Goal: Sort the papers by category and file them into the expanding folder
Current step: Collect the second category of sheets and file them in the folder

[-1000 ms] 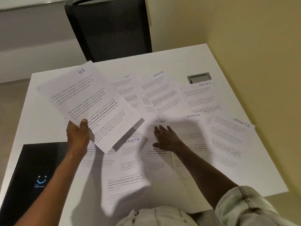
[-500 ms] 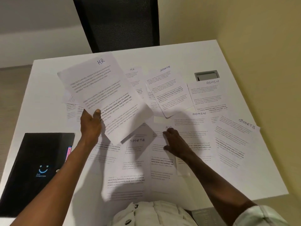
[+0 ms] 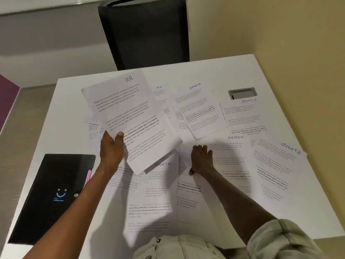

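Observation:
My left hand (image 3: 112, 148) holds a sheet headed HR (image 3: 130, 116) lifted above the table, thumb on top at its left edge. My right hand (image 3: 200, 157) lies palm down, fingers spread flat, on a sheet (image 3: 186, 195) in the middle of the spread; its heading is hidden under the hand. Around it lie sheets headed SPORTS (image 3: 197, 109), ADMIN (image 3: 242, 116), ADMIN (image 3: 231, 157), SPORTS (image 3: 274, 171), SPORTS (image 3: 160, 176) and HR (image 3: 160, 96). The black expanding folder (image 3: 50, 199) lies closed at the near left, coloured tabs showing at its right edge.
The white table (image 3: 214, 71) stands against a yellow wall on the right. A black chair (image 3: 145, 32) stands behind the far edge. A grey cable hatch (image 3: 242, 92) is set in the tabletop at the far right. More sheets (image 3: 93, 124) lie under the lifted one.
My left hand has carried the HR sheet to the right. My right hand slid slightly forward on the centre sheet and now covers its heading. The camera tilted up.

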### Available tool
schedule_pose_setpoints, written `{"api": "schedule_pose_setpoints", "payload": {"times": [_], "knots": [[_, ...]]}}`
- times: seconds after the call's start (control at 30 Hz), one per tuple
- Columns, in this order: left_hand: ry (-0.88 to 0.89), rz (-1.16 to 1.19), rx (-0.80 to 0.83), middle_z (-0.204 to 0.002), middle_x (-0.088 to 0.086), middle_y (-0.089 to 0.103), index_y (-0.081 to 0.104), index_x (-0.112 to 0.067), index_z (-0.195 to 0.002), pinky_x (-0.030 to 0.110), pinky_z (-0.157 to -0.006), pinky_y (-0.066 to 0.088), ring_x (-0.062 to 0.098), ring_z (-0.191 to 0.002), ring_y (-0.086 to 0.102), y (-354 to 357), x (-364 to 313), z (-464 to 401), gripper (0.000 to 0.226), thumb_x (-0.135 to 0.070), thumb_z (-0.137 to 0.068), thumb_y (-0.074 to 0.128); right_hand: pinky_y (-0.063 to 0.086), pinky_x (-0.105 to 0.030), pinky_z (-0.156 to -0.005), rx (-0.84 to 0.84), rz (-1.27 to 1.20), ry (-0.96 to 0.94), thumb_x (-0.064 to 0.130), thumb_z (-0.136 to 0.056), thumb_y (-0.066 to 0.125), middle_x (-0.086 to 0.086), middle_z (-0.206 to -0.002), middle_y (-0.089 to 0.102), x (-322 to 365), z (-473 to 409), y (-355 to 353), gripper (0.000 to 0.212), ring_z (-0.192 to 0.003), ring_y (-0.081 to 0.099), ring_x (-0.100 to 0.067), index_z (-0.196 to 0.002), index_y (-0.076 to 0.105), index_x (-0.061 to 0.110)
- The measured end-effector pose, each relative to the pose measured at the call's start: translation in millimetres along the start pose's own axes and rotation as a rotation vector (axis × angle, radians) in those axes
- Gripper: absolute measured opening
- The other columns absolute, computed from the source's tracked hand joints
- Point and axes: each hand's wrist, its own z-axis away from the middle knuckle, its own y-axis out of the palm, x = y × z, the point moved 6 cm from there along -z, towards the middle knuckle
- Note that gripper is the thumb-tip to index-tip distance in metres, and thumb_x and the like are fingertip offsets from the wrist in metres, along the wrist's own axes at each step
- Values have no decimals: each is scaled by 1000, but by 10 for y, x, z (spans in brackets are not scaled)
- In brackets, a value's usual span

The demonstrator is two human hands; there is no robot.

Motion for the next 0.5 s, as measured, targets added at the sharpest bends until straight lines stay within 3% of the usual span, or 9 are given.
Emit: {"api": "schedule_pose_setpoints", "payload": {"times": [0.13, 0.27, 0.37, 0.43, 0.5], "knots": [[31, -8, 3, -115, 6, 70, 54, -18, -127, 51, -89, 55, 30, -104, 67, -100, -31, 61, 29, -28, -100, 50, 35, -43, -98, -22, -78, -8, 36, -74, 73, -10, -120, 56, 53, 3, -134, 56, -118, 43, -30, -119, 51, 10], [42, -15, -9, -108, 11, 70, 55, -15, -122, 47, -82, 57, 35, -98, 68, -183, -37, 94, 26, -27, -100, 49, 43, -40, -88, 24, -379, 37, 29, -75, 70, -11, -111, 64, 115, 31, -426, 51, -105, 61, -32, -116, 49, 7], [83, -31, -14, -107, 2, 70, 56, -18, -122, 38, -77, 54, 26, -96, 67, -214, -89, 159, 23, -25, -101, 49, 55, -35, -72, 50, -556, 42, 15, -72, 72, -11, -106, 66, 85, 84, -756, 41, -94, 65, -30, -106, 52, 6], [94, -48, -26, -113, -1, 68, 55, -17, -125, 34, -78, 49, 21, -98, 64, -234, -105, 206, 26, -22, -101, 49, 52, -29, -64, 15, -589, 46, 10, -71, 72, -11, -101, 66, 1, 160, -1002, 32, -84, 62, -24, -98, 54, 7], [108, -85, -36, -109, 4, 67, 55, -15, -122, 34, -76, 47, 27, -95, 64, -242, -106, 241, 24, -23, -101, 48, 45, -26, -62, -36, -575, 52, 11, -74, 75, -11, -103, 66, -99, 272, -1248, 34, -81, 58, -21, -101, 56, 6]]}}
